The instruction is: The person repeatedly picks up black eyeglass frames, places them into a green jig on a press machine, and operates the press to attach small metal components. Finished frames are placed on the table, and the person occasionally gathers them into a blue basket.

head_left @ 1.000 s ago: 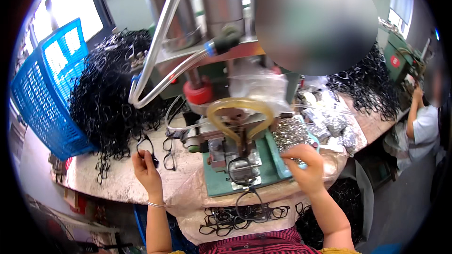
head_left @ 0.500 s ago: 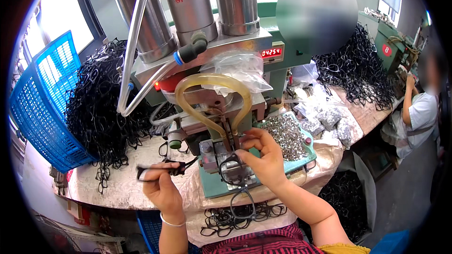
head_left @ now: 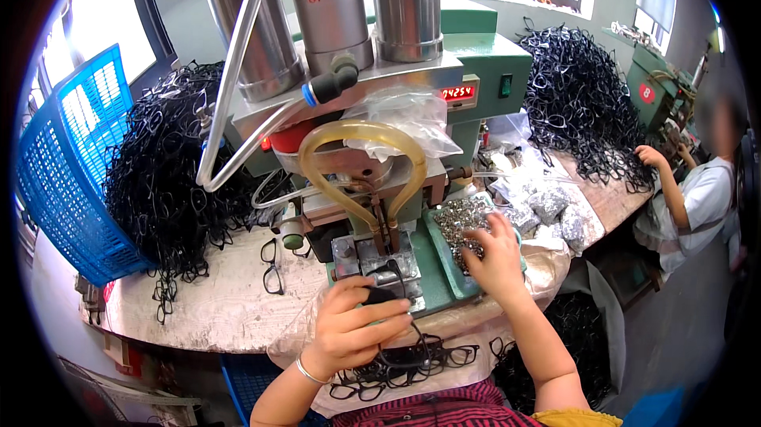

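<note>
Black eyeglass frame [head_left: 388, 294] was pinched in the curled fingers of the left hand [head_left: 354, 330], held at the front edge of the press machine's metal fixture [head_left: 379, 257]. Right hand [head_left: 495, 257], fingers spread and holding nothing that could be made out, rested in the green tray of small silvery metal parts [head_left: 456, 225]. Finished frames [head_left: 396, 367] lay below on the person's lap. Heaped black frames [head_left: 162, 181] sat beside a blue basket [head_left: 67, 165]; another pile [head_left: 579, 102] stood far right, near a seated co-worker [head_left: 697, 189].
</note>
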The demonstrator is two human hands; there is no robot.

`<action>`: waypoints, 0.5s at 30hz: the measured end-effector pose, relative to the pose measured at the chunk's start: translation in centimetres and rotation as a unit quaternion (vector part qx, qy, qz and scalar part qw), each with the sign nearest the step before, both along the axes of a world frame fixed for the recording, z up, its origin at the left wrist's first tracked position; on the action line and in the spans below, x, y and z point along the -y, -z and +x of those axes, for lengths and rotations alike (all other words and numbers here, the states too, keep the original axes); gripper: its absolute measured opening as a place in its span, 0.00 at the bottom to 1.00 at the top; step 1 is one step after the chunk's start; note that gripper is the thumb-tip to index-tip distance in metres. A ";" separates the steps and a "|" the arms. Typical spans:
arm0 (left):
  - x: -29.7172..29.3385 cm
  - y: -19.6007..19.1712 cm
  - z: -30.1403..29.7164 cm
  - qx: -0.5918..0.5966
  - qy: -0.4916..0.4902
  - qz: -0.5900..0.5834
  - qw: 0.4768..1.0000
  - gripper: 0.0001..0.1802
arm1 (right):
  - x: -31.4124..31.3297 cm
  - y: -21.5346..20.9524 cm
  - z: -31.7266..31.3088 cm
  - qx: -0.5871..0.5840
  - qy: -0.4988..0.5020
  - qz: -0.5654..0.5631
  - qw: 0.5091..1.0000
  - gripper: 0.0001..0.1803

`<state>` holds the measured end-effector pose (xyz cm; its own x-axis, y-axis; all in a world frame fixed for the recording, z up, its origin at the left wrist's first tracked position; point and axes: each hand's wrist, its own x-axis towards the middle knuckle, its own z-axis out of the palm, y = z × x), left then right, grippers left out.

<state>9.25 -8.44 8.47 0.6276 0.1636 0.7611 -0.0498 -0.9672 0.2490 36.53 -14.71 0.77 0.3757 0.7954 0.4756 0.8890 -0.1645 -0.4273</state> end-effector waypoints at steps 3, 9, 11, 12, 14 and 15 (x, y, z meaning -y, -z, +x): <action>-0.5 0.1 0.2 -0.021 0.010 -0.006 1.000 0.11 | 0.3 2.4 1.5 0.010 0.016 0.076 0.997 0.09; -0.1 -0.2 0.3 -0.011 0.011 -0.019 1.000 0.12 | -4.1 1.1 -0.4 0.047 -0.027 0.126 0.991 0.06; 0.4 0.4 0.2 -0.018 -0.021 -0.004 1.000 0.13 | -6.1 0.8 -1.5 0.078 -0.029 0.088 0.993 0.06; 0.7 0.8 0.1 -0.018 -0.037 0.005 0.999 0.13 | -6.9 0.7 -1.8 0.103 -0.018 0.060 0.993 0.06; 2.4 1.4 -1.8 -0.023 -0.110 0.028 0.993 0.15 | -7.4 0.6 -1.8 0.127 -0.005 0.027 0.992 0.06; 3.3 1.8 -3.0 -0.024 -0.144 0.036 0.989 0.16 | -6.3 0.9 -1.3 0.129 0.001 0.018 0.992 0.06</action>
